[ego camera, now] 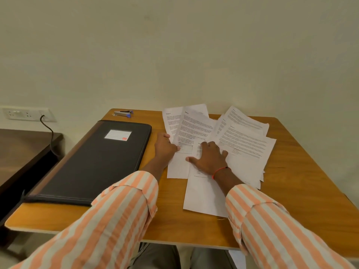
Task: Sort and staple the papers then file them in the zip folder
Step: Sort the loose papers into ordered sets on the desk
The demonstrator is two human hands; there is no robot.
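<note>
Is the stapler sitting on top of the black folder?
No, the stapler lies on the table just beyond the folder and its far edge.

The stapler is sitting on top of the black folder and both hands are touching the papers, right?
No. The head view shows the stapler on the table, past the far edge of the black folder, not on top of it. Left hand and right hand do touch the papers.

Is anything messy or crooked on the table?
Yes, the papers are messy. Loose sheets lie fanned out and overlapping at different angles on the right half of the table, not in one neat stack. The black zip folder lies flat and closed, and the stapler sits at the far edge.
</note>
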